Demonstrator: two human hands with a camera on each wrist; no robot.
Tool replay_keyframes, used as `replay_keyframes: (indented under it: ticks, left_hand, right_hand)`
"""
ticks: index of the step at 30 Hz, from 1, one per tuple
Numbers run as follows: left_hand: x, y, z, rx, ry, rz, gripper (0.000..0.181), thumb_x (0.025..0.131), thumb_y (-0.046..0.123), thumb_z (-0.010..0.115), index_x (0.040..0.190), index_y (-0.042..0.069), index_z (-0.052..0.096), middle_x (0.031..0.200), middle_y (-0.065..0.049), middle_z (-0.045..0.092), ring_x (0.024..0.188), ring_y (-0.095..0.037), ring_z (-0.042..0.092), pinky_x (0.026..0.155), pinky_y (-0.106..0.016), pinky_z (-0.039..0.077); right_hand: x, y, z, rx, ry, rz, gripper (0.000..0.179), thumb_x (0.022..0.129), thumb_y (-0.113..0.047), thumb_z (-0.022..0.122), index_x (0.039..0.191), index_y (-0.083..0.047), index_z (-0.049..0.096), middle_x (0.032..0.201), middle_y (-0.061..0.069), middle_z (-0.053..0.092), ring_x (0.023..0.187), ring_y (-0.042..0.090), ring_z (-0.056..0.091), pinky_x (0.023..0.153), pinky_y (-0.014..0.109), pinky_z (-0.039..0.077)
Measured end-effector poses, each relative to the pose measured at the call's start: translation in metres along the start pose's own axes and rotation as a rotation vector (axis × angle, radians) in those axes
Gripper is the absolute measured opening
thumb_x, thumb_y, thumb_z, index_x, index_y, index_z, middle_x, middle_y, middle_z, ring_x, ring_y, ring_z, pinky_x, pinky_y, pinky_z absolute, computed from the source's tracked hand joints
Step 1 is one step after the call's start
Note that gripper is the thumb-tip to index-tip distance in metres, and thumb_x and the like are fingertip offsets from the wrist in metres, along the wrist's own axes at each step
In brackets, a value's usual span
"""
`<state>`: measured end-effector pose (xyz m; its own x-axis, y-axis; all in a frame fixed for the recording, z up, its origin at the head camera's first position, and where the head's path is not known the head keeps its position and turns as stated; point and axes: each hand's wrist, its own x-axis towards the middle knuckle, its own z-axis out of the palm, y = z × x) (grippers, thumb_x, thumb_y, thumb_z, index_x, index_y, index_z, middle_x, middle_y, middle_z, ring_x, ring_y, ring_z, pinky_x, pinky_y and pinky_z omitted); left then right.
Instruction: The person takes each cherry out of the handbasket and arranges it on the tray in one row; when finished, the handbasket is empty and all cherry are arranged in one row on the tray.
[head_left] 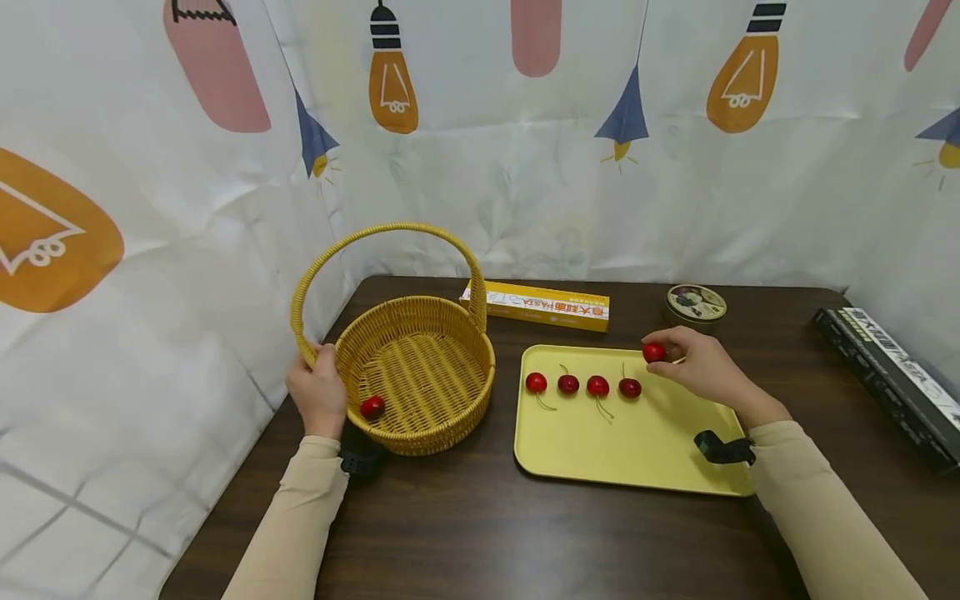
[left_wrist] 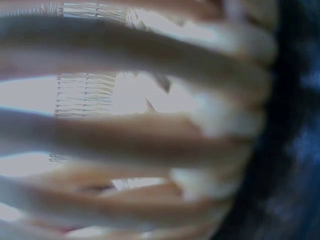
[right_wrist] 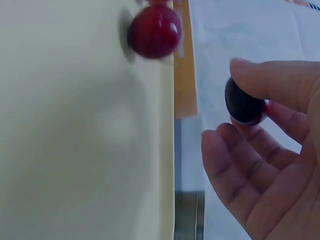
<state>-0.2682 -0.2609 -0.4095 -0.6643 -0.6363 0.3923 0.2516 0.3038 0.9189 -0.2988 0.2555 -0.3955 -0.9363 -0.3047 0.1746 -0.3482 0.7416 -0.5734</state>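
Note:
My left hand (head_left: 321,392) grips the yellow woven basket (head_left: 480,392) at the left foot of its tall handle (head_left: 405,227); in the left wrist view, blurred fingers and basket weave fill the frame. One red cherry (head_left: 372,407) lies inside, by the basket's near left wall. Over the far right part of a yellow tray (head_left: 592,454), my right hand (head_left: 705,367) pinches another cherry (head_left: 653,352) between thumb and fingers. The right wrist view shows that cherry dark in shadow. Several cherries with stems, such as the leftmost cherry (head_left: 536,382), lie in a row on the tray.
Behind the tray are a yellow pasta box (head_left: 555,305) and a round tin (head_left: 696,303). A long black box (head_left: 892,379) lies along the table's right side. A patterned white curtain (head_left: 480,175) hangs behind the dark wooden table (head_left: 465,533).

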Motion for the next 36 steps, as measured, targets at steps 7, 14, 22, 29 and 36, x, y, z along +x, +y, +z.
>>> replay_keyframes:
  ticks: [7,14,22,29,36]
  left_hand:
    - [0.001,-0.002,-0.001,0.001,-0.03,-0.02,0.033,0.098,0.018,0.048,0.066,0.01,0.044,0.052,0.007,0.03,0.044,-0.011,0.027,0.045,-0.026,0.026]
    - [0.0,-0.002,-0.001,-0.006,-0.024,-0.025,0.033,0.098,0.02,0.048,0.066,0.011,0.043,0.053,0.006,0.03,0.044,-0.011,0.026,0.045,-0.026,0.026]
    - [0.0,-0.003,0.0,0.002,-0.01,-0.003,0.033,0.098,0.024,0.049,0.068,0.011,0.046,0.054,0.004,0.035,0.046,-0.013,0.029,0.046,-0.027,0.027]
    - [0.001,-0.002,-0.001,0.006,-0.033,-0.014,0.035,0.098,0.019,0.049,0.065,0.011,0.042,0.051,0.006,0.028,0.043,-0.011,0.025,0.045,-0.027,0.024]
    - [-0.013,0.03,-0.004,-0.004,-0.045,-0.024,0.032,0.097,0.016,0.047,0.066,0.009,0.044,0.052,0.007,0.031,0.044,-0.01,0.028,0.046,-0.026,0.027]
  right_hand:
    - [-0.007,0.02,-0.012,0.014,-0.072,0.079,0.042,0.089,-0.028,0.072,0.124,-0.007,0.061,0.111,0.014,0.067,0.092,0.025,0.066,0.069,0.035,0.05]
    - [-0.006,0.033,-0.011,-0.011,-0.14,0.105,0.042,0.085,-0.025,0.076,0.119,-0.005,0.063,0.111,0.016,0.064,0.078,0.018,0.059,0.062,0.032,0.047]
    - [-0.005,0.034,-0.004,-0.032,-0.215,0.084,0.043,0.082,-0.03,0.079,0.115,-0.006,0.065,0.109,0.011,0.063,0.078,0.018,0.056,0.066,0.032,0.047]
    - [-0.007,0.034,-0.003,-0.025,-0.264,0.072,0.038,0.082,-0.03,0.079,0.11,-0.009,0.064,0.102,0.005,0.063,0.079,0.017,0.056,0.066,0.033,0.047]
    - [-0.006,0.032,-0.004,-0.005,-0.298,0.044,0.04,0.082,-0.031,0.079,0.112,-0.009,0.064,0.102,0.004,0.063,0.083,0.017,0.057,0.068,0.031,0.048]
